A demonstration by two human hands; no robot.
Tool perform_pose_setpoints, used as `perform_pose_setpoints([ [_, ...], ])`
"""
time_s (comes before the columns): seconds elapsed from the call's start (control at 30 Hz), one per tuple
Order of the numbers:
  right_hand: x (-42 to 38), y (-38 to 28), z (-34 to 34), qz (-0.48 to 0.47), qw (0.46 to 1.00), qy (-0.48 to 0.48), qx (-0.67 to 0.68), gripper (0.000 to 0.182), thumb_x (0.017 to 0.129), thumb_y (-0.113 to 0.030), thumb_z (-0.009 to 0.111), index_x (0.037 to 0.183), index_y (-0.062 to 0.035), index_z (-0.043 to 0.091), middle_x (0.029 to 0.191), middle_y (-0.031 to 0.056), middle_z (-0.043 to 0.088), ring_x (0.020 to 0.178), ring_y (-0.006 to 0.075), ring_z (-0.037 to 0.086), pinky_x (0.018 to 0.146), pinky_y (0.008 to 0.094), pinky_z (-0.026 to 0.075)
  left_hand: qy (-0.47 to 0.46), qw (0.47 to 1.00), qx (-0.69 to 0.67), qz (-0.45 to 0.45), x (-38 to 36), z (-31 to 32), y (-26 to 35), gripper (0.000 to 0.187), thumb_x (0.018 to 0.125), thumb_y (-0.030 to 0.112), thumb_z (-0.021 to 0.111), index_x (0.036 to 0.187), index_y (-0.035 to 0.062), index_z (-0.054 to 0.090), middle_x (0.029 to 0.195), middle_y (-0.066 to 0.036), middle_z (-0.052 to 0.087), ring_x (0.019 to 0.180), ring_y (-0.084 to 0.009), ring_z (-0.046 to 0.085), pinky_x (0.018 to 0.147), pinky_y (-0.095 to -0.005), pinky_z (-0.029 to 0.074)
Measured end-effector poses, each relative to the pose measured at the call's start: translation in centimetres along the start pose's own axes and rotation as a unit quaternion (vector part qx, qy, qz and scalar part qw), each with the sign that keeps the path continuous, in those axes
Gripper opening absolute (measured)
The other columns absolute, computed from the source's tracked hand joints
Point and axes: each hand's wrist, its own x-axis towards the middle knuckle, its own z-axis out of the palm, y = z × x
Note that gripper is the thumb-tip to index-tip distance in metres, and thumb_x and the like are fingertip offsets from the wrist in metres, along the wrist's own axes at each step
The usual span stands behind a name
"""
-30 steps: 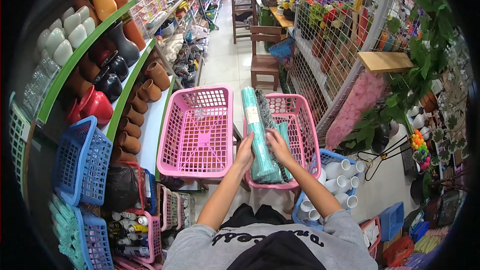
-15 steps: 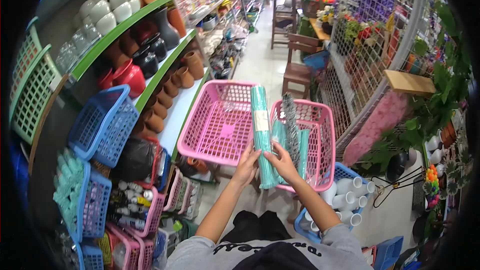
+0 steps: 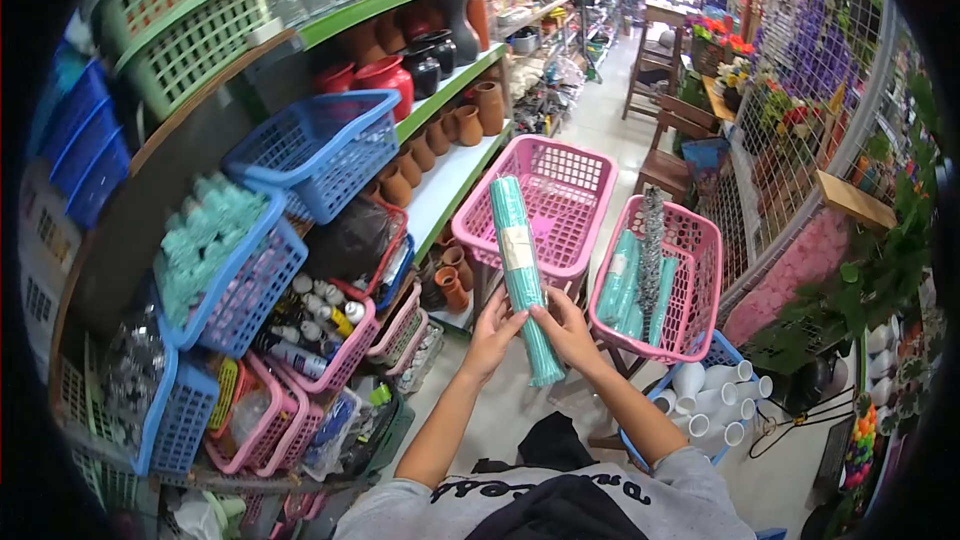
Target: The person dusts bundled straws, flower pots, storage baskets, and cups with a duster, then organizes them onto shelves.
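A long teal roll in clear wrap with a pale paper label, a wrapped bundle [image 3: 512, 220], is held between both hands in front of me. My left hand [image 3: 493, 333] grips its left side near the lower part, and my right hand [image 3: 562, 328] closes on the right side. Behind the roll stands a pink basket [image 3: 590, 180] with a flat pink piece on its bottom. Right of my hands, a second pink basket [image 3: 708, 275] contains several similar teal rolls [image 3: 622, 275] and a grey tinsel-like strand [image 3: 652, 250].
At left, a blue basket [image 3: 330, 155] sits near shelves with red and brown pots [image 3: 385, 80]. Another blue basket holds teal wrapped bundles [image 3: 205, 240]. White vases [image 3: 715, 400] fill a blue basket at lower right. A wooden chair [image 3: 670, 145] and wire mesh [image 3: 800, 130] flank the aisle.
The view has swung left, so shelves and baskets appear farther right. Both hands still hold the teal roll, which has moved clear of the right pink basket and tilts more.
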Motion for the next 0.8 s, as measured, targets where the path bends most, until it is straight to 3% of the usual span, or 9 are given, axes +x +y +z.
perform_pose_setpoints([
  [0.17,-3.9,-2.7,5.4,0.023,0.998,-0.05,0.03,0.044,0.085,-0.025,0.056,0.117,0.0023,0.043,0.083,0.0089,0.058,0.077,0.0131,0.056,0.066,0.026,0.046,0.046,0.998,0.005,0.044,-6.8,-2.5,1.5,0.06,0.083,0.009,0.055,0.133,-0.0007,0.022,0.121,-0.011,0.044,0.111,-0.0168,0.044,0.094,-0.0289,0.034],
  [0.43,-8.9,-3.6,13.1,0.021,0.987,-0.148,0.063,0.044,0.084,-0.022,0.057,0.117,0.0024,0.041,0.085,0.0089,0.058,0.079,0.0123,0.056,0.067,0.0266,0.045,0.138,0.987,0.036,0.075,-17.3,-5.7,4.4,0.059,0.084,0.01,0.054,0.132,-0.0011,0.024,0.121,-0.012,0.044,0.111,-0.0174,0.044,0.095,-0.0295,0.032],
  [0.5,-9.7,-4.1,14.6,0.036,0.974,-0.217,0.054,0.041,0.086,-0.017,0.054,0.119,0.0028,0.039,0.097,0.009,0.054,0.09,0.0131,0.052,0.076,0.0264,0.043,0.152,0.983,0.036,0.097,-19.4,-6.2,5.5,0.058,0.084,0.011,0.054,0.132,-0.0012,0.024,0.121,-0.012,0.044,0.112,-0.0173,0.043,0.096,-0.0299,0.032],
  [0.67,-11.0,-6.5,18.7,0.027,0.955,-0.288,0.073,0.051,0.081,-0.017,0.06,0.122,0.0013,0.035,0.106,0.0091,0.05,0.091,0.0143,0.052,0.078,0.0279,0.044,0.223,0.965,0.044,0.129,-24.0,-7.5,6.9,0.057,0.085,0.011,0.053,0.132,-0.0013,0.023,0.122,-0.012,0.043,0.112,-0.0162,0.042,0.096,-0.0303,0.031],
  [0.73,-11.5,-6.9,20.1,-0.012,0.946,-0.307,0.101,0.06,0.076,-0.018,0.066,0.124,-0.0024,0.034,0.101,0.0083,0.048,0.086,0.0125,0.05,0.064,0.0256,0.046,0.247,0.958,0.053,0.137,-25.5,-7.9,7.9,0.057,0.086,0.012,0.052,0.133,-0.0011,0.023,0.123,-0.012,0.042,0.112,-0.0165,0.042,0.096,-0.0303,0.032],
  [0.8,-11.8,-8.2,21.3,0.001,0.934,-0.334,0.125,0.067,0.073,-0.016,0.068,0.127,-0.005,0.03,0.105,0.0076,0.043,0.088,0.0132,0.049,0.063,0.0249,0.047,0.264,0.951,0.049,0.156,-26.7,-8.0,8.9,0.058,0.086,0.014,0.052,0.133,-0.0007,0.022,0.123,-0.012,0.042,0.112,-0.0172,0.042,0.095,-0.0307,0.033],
])
